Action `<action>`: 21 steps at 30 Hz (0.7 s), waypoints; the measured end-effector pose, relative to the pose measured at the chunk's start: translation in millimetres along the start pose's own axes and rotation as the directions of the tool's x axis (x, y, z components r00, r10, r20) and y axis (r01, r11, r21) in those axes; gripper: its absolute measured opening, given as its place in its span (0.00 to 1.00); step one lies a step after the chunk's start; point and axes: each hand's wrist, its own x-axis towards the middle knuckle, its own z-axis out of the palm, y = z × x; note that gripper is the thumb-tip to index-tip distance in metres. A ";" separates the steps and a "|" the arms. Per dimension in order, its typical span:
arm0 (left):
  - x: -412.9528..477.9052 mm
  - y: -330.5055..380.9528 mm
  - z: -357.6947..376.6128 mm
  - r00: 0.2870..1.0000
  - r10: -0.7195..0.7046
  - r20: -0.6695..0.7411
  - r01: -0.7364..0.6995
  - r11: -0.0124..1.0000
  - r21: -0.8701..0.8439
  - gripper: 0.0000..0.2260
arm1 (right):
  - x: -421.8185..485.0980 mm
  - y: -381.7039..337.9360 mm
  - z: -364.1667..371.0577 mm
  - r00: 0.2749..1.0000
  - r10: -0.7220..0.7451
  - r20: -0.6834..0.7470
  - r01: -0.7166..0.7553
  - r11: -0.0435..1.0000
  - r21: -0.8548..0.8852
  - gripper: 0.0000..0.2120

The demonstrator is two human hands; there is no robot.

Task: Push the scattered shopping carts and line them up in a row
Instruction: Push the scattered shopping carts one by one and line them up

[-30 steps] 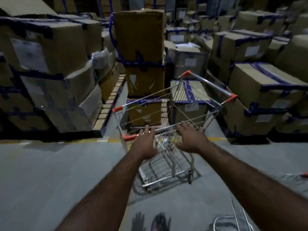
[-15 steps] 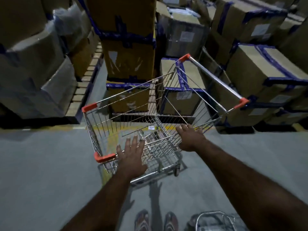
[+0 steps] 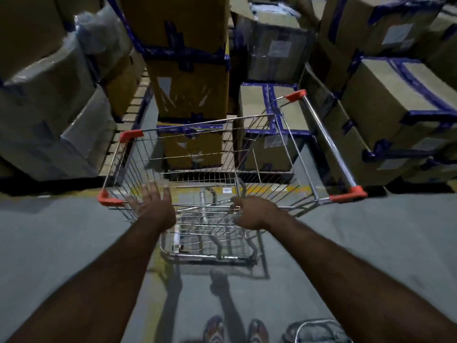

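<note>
Shopping cart (image 3: 326,142) held at rim: left grip (image 3: 152,206) spread, right grip (image 3: 254,212) curled round wire. Turning step judged; push toward row needed.

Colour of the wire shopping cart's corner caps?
Orange-red. The plastic corner caps of the silver wire shopping cart show best in head view.

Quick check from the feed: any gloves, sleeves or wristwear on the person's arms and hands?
No gloves: the left hand and the right hand are bare. The left forearm and right forearm are bare up to the frame edge, so no sleeve shows. No watch, band or ring is visible, though the picture is dim and a little blurred.
</note>
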 end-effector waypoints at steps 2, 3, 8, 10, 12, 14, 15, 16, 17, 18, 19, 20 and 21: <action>-4.7 15.0 -5.6 0.991 0.134 0.007 -0.134 0.991 0.000 0.43 | -2.4 8.6 -11.6 0.998 0.000 -0.065 0.004 0.998 0.069 0.32; -10.6 26.1 -6.3 0.973 0.230 0.013 -0.230 0.973 -0.003 0.43 | -5.1 15.6 -18.3 0.995 0.020 -0.102 -0.016 0.999 0.043 0.32; -47.8 91.3 9.6 0.848 0.530 -0.001 -0.527 0.844 -0.096 0.44 | -27.0 65.5 -50.0 0.957 0.148 -0.250 -0.233 0.905 -0.356 0.25; -58.0 104.4 20.6 0.823 0.567 -0.020 -0.565 0.817 -0.111 0.46 | -37.8 86.5 -56.8 0.934 0.217 -0.285 -0.320 0.861 -0.395 0.26; -60.4 102.9 29.8 0.828 0.559 -0.039 -0.560 0.822 -0.102 0.49 | -51.3 102.9 -55.5 0.929 0.302 -0.214 -0.365 0.842 -0.397 0.27; -57.2 91.8 32.2 0.844 0.534 -0.057 -0.536 0.843 -0.035 0.51 | -60.7 116.4 -44.4 0.937 0.325 -0.131 -0.350 0.849 -0.396 0.23; -54.3 85.5 32.5 0.852 0.519 -0.065 -0.521 0.853 -0.011 0.51 | -65.5 118.4 -38.8 0.939 0.323 -0.120 -0.344 0.870 -0.352 0.22; -51.8 79.6 32.1 0.861 0.504 -0.073 -0.506 0.863 -0.003 0.51 | -69.7 116.9 -34.8 0.940 0.315 -0.131 -0.340 0.900 -0.272 0.24; -50.2 74.7 30.9 0.867 0.492 -0.076 -0.493 0.870 -0.004 0.50 | -74.6 111.5 -33.2 0.933 0.331 -0.142 -0.350 0.926 -0.141 0.26; -49.6 71.3 29.4 0.872 0.485 -0.071 -0.486 0.874 -0.003 0.50 | -78.6 104.8 -32.7 0.924 0.354 -0.145 -0.358 0.934 -0.006 0.27; -50.0 68.7 27.2 0.877 0.477 -0.058 -0.478 0.878 -0.004 0.50 | -83.7 95.5 -31.8 0.914 0.387 -0.126 -0.379 0.922 0.079 0.28; -50.4 66.8 24.1 0.885 0.465 -0.029 -0.465 0.885 -0.007 0.50 | -87.7 87.1 -29.3 0.907 0.405 -0.118 -0.391 0.912 0.125 0.29; -51.8 64.5 19.1 0.896 0.444 0.008 -0.444 0.896 -0.011 0.49 | -93.1 79.0 -24.8 0.902 0.411 -0.132 -0.394 0.909 0.134 0.31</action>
